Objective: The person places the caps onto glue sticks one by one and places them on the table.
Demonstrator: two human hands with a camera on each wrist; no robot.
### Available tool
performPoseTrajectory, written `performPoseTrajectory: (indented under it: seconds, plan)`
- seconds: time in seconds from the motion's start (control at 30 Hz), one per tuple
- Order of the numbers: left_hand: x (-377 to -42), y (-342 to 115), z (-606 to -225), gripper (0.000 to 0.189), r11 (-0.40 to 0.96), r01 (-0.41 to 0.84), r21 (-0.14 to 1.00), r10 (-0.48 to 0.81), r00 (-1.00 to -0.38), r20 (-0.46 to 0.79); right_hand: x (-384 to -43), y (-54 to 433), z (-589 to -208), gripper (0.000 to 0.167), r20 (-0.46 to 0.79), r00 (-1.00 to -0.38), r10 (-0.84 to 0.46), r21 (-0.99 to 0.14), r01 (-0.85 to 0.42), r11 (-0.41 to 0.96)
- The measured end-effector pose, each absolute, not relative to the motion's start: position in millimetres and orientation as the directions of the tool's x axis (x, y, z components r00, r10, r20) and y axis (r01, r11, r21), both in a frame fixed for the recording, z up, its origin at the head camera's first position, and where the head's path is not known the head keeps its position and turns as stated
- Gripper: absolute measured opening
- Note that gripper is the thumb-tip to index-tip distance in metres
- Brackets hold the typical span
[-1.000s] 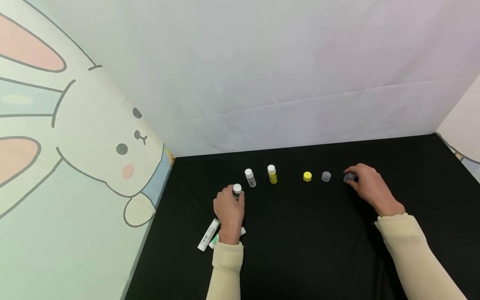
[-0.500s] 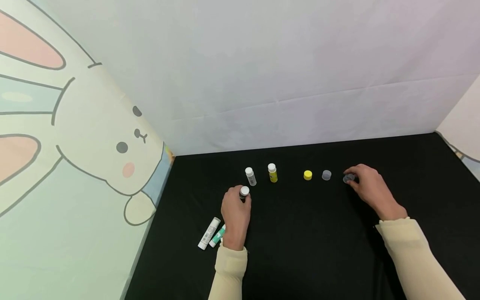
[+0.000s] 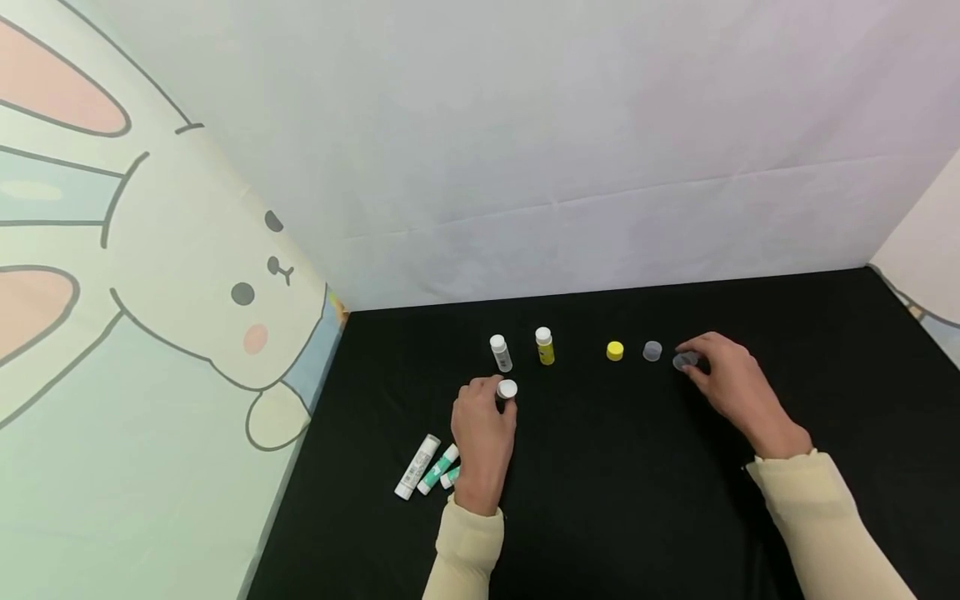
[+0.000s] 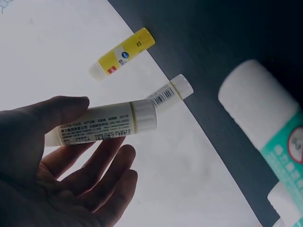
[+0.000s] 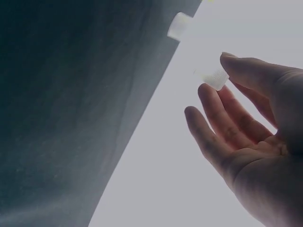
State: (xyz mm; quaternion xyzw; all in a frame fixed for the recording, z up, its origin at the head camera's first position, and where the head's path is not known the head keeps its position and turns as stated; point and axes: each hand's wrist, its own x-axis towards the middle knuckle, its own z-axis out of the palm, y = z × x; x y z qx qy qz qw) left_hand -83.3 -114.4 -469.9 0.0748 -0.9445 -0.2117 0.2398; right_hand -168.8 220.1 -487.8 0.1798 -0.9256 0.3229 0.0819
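Glue stick [image 3: 507,389] is gripped in the left hand [image 3: 482,437], white end up, over the left half of the black surface [image 3: 615,500]. Left to right:

- Rabbit-print wall [image 3: 240,292] along the left edge.
- Three sticks lying flat toward the left edge, slanted, far ends leaning right: white stick [image 3: 417,467], green-and-white stick [image 3: 438,469] just beside it, then second green stick [image 3: 451,477], partly hidden by the left hand.
- Left hand: thumb on one side of the glue stick, fingers on the other. Left wrist view shows a printed label and a clear lower end. Can't tell if that end touches the surface.
- Standing white stick [image 3: 501,353] just behind the held one, closer to the far edge, white end up.
- Yellow stick [image 3: 545,347], also upright, white end up, near the far edge.
- Yellow cap [image 3: 615,351], roughly in line with the standing pair.
- Clear cap [image 3: 652,351], near the yellow one, on the surface.
- Right hand [image 3: 738,387], well in from the right edge: thumb and fingertips pinching another cap, see-through [image 3: 685,361], near the resting clear one. Ribbed side visible from the right wrist. Contact with the surface: can't tell.

Cream sleeves [image 3: 472,542] on both arms.
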Motion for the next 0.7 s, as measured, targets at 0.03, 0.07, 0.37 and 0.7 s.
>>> performPoseTrajectory:
  seconds: [0.03,0.07,0.37,0.7]
  plan:
    - [-82.7,-113.4,-469.8,0.026,0.905,-0.034,0.424,-0.234,-0.872,0.430,-167.4,218.5,-486.7,0.025,0.277,-0.918,-0.283,-0.566,-0.394,0.724]
    - [-82.0,-112.3,-469.6,0.026,0.910,-0.028,0.413,-0.226,-0.870,0.438,-165.9,216.7,-485.6,0.026,0.288,-0.914,-0.286,-0.564,-0.403,0.721]
    - [-74.1,-101.9,-468.1,0.031,0.932,0.020,0.361,-0.160,-0.872,0.463,-151.4,196.7,-479.6,0.032,0.404,-0.854,-0.327,-0.539,-0.511,0.670]
    - [-66.8,-88.1,-467.9,0.033,0.935,0.072,0.347,-0.102,-0.882,0.460,-135.7,166.3,-472.0,0.039,0.521,-0.766,-0.377,-0.487,-0.629,0.606]
